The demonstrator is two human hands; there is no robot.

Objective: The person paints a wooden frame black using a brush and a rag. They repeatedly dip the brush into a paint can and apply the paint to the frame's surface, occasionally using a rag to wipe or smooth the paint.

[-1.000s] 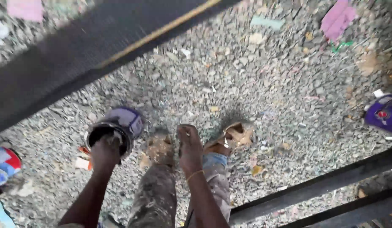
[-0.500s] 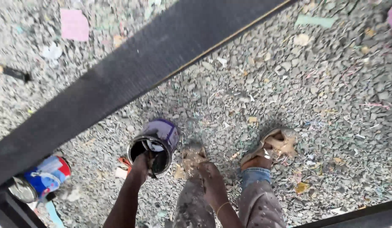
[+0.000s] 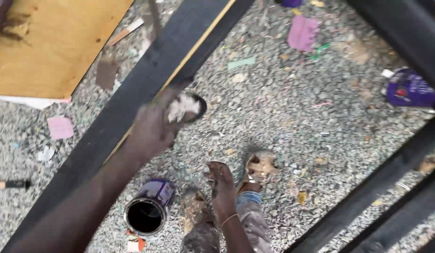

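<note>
Left hand [image 3: 154,129] grips a paint-soaked rag [image 3: 184,107] against the black bar [image 3: 147,79]. Right hand [image 3: 222,185] hangs open and empty, right of the open tin [image 3: 147,213].

Bare arms, thin wrist bangle [image 3: 229,219], paint-spattered trousers [image 3: 248,225], worn sandals [image 3: 258,167].

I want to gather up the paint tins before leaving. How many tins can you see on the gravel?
2. An open paint tin stands on the gravel just left of the feet, below the left hand. A purple tin lies at the right edge. The black beams may hide others.
</note>
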